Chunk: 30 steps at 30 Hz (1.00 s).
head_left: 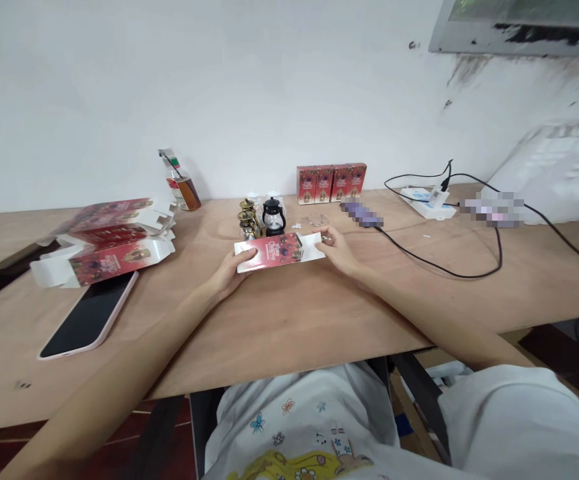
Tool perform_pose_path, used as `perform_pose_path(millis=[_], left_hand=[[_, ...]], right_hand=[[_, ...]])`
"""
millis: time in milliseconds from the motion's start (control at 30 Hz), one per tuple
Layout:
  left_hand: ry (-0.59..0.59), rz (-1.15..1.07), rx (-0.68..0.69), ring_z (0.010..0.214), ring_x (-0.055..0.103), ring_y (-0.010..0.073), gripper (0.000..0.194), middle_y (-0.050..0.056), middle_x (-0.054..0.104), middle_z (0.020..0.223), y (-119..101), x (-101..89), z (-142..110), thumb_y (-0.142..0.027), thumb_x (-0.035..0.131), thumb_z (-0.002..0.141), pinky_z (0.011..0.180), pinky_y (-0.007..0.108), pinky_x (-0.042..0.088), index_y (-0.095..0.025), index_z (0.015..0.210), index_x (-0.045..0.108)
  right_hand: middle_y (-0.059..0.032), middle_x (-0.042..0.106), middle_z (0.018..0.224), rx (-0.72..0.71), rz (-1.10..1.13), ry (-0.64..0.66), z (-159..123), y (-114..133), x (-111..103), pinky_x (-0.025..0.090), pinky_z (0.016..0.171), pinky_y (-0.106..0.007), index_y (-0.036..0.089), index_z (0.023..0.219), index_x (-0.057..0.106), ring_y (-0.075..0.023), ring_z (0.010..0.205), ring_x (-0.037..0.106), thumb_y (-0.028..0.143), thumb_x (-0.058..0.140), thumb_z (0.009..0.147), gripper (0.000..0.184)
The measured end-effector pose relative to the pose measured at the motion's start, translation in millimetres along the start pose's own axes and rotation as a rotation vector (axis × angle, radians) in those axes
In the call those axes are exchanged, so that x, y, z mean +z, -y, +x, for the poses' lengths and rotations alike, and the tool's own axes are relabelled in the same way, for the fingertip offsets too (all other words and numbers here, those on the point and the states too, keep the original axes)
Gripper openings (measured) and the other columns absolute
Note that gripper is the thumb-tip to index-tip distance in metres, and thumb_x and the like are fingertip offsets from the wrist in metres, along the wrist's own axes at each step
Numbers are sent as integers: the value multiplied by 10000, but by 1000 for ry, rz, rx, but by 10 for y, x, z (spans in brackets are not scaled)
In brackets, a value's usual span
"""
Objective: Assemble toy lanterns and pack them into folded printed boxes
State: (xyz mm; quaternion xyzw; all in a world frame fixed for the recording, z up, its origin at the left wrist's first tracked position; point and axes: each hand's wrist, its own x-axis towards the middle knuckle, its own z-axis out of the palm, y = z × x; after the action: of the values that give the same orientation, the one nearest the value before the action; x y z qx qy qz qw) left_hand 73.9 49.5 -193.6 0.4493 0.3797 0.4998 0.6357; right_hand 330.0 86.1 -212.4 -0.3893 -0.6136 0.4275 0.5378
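Note:
A flat red and white carton (275,251) lies across the middle of the wooden table (289,320). My left hand (232,271) grips its left end, thumb on top. My right hand (335,247) pinches the white flap at its right end. Just behind the carton stand small lanterns: gold ones (247,220) and a black one (273,217).
A stack of unfolded red cartons (107,245) lies at the left, with a phone (89,315) in front of it. A bottle (179,180) and a row of red boxes (331,183) stand by the wall. A power strip (427,202) and black cables (449,267) cross the right side.

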Motion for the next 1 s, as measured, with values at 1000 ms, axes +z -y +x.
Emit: perform_pose_path(millis=[1000], left_hand=[[-20,-22,-26,914,679,230,440,104,715,1007,21,-47,4,-341,722,688,886,357,535,-123,1061,640]], right_hand=[[-42,527,1250,-647,-752,-32,-140,113,-4,319,1010,-453,305,891,739,-264,1163,452,385,679,775,153]])
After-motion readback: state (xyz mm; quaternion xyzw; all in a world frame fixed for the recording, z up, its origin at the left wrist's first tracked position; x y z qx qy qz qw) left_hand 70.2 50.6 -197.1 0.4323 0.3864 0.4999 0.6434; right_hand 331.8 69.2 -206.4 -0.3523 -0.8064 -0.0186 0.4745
